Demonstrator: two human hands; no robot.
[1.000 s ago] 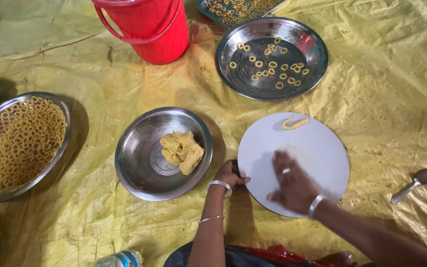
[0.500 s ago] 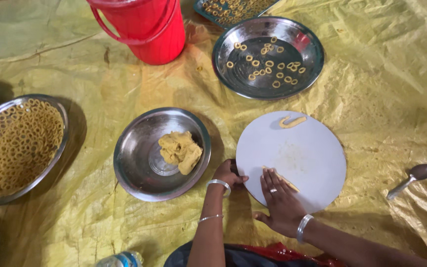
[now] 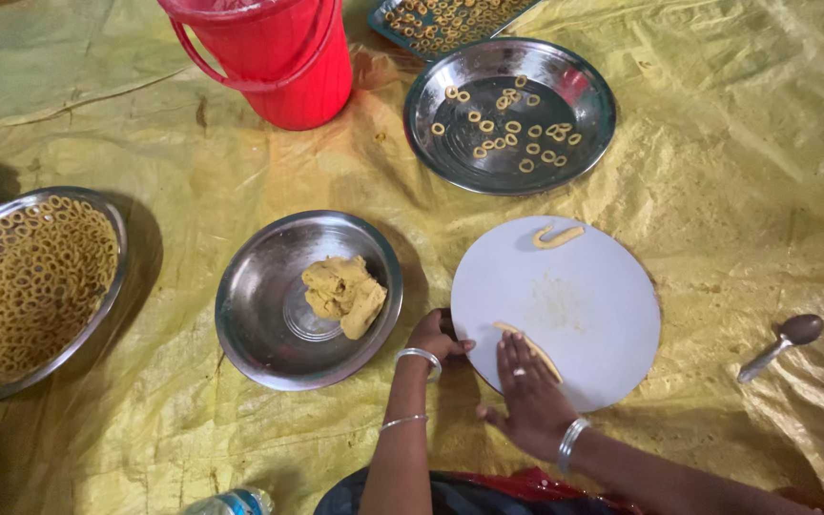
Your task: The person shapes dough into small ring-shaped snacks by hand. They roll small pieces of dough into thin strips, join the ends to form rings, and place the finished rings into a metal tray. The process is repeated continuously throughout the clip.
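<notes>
Head view showed the right hand (image 3: pixel 531 405) flat and open on the dough strand (image 3: pixel 526 347) near the round white board's (image 3: pixel 603 315) near edge, left hand (image 3: pixel 434 336) gripping that edge; uneven pressure could have snapped the strand.

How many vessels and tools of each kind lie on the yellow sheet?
Steel plates: 3
White board: 1
Red bucket: 1
Spoon: 1
Tray: 1
Total: 7
</notes>
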